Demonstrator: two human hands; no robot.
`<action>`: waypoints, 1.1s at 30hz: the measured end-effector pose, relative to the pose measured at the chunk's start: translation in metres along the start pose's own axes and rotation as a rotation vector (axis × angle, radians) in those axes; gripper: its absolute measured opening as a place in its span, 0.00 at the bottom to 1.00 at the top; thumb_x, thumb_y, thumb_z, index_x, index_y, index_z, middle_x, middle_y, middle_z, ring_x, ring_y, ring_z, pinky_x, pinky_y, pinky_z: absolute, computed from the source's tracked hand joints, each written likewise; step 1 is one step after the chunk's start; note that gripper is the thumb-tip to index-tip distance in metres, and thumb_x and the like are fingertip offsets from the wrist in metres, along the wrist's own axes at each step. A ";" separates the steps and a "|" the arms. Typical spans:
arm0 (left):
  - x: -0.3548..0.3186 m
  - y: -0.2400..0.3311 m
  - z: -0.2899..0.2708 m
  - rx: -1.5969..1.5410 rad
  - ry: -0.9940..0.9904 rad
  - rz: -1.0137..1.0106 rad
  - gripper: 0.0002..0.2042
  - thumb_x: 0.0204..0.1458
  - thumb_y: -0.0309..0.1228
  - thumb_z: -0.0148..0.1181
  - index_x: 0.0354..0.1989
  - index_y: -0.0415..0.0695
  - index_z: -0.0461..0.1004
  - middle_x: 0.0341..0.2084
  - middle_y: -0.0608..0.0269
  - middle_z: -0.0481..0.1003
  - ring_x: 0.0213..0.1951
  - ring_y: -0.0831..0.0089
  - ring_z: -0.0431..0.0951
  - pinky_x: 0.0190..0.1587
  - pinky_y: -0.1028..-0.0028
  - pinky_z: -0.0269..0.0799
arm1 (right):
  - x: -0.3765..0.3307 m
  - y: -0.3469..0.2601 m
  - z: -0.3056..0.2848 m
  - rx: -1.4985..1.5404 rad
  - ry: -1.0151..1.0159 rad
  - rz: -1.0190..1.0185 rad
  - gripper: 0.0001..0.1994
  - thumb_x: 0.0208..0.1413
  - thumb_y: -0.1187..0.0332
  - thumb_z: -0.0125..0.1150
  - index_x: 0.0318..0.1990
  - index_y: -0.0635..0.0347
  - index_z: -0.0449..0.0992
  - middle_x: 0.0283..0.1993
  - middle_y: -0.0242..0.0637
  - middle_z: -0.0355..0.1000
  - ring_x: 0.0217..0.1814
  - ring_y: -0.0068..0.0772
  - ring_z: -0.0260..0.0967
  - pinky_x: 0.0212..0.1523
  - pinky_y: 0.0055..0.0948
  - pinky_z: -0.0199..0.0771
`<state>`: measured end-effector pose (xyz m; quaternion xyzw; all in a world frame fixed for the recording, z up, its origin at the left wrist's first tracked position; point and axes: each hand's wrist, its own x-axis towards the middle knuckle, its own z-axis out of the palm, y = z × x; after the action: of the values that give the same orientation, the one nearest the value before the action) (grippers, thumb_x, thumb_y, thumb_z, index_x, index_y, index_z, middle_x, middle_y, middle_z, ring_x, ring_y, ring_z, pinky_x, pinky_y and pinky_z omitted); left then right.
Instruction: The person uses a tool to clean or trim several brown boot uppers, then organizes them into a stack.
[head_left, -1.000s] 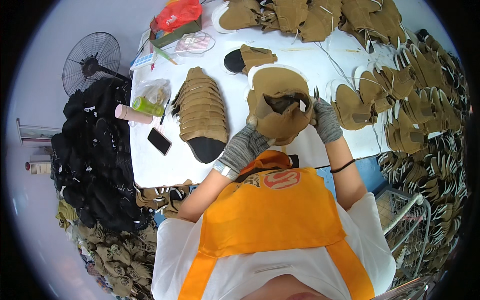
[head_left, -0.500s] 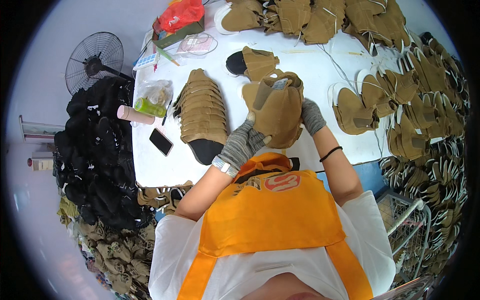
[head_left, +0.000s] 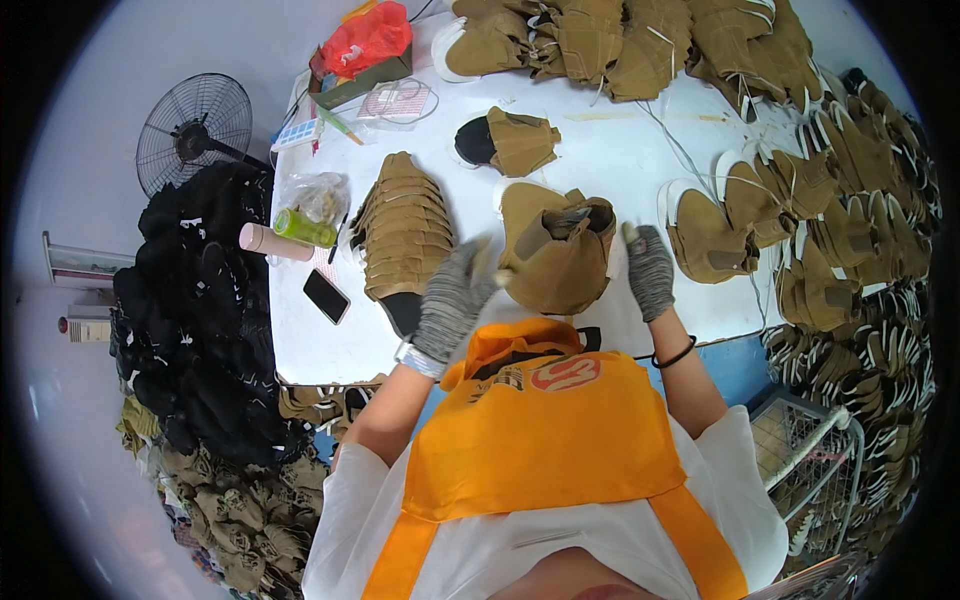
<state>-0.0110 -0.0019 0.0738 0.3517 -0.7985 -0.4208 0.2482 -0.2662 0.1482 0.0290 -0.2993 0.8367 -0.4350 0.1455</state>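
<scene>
A brown shoe upper [head_left: 555, 265] with a white edge at its toe sits on the white table in front of me, its opening facing up. My left hand [head_left: 452, 305], in a grey knit glove, is just left of it with the fingers spread and slightly blurred. It is also beside a row of overlapping brown uppers [head_left: 408, 225] with a black end piece. To the right of the single upper, my gloved right hand [head_left: 651, 275] stands apart from it, fingers stretched out and holding nothing. Farther back lies a flat brown upper with a black toe [head_left: 520, 142].
More brown uppers [head_left: 710, 235] crowd the table's right side and far edge [head_left: 585, 45]. At left are a phone [head_left: 326, 297], a pink bottle [head_left: 275, 241], a green bottle [head_left: 304, 228] and a box with a red bag [head_left: 366, 45]. A fan [head_left: 193, 137] stands beyond black piles [head_left: 200, 310].
Both hands have let go of the shoe upper, which has come down onto the table. My left hand has moved left toward the row, and my right hand slightly right and nearer.
</scene>
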 end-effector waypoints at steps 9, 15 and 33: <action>0.033 0.076 0.028 0.372 -0.092 0.459 0.21 0.43 0.36 0.67 0.46 0.42 0.75 0.49 0.49 0.69 0.48 0.53 0.71 0.51 0.63 0.68 | 0.004 -0.113 -0.008 0.320 -0.112 -0.079 0.20 0.55 0.55 0.62 0.45 0.65 0.75 0.29 0.34 0.69 0.35 0.23 0.68 0.36 0.24 0.71; 0.031 0.034 0.046 0.056 -0.022 0.638 0.18 0.45 0.33 0.66 0.46 0.43 0.74 0.52 0.50 0.66 0.51 0.51 0.70 0.54 0.59 0.68 | -0.006 -0.104 0.009 0.290 0.034 -0.440 0.17 0.54 0.59 0.62 0.41 0.66 0.77 0.37 0.42 0.73 0.37 0.31 0.72 0.37 0.28 0.73; 0.125 -0.012 0.005 -0.353 -0.130 -0.055 0.30 0.57 0.41 0.53 0.61 0.33 0.57 0.56 0.48 0.64 0.58 0.62 0.63 0.63 0.69 0.55 | 0.007 -0.051 0.016 0.881 -0.340 -0.020 0.32 0.55 0.40 0.52 0.51 0.63 0.71 0.46 0.38 0.72 0.45 0.28 0.71 0.44 0.25 0.71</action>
<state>-0.0888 -0.1002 0.0729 0.2967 -0.7167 -0.5827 0.2424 -0.2446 0.1113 0.0613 -0.2840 0.5338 -0.6948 0.3894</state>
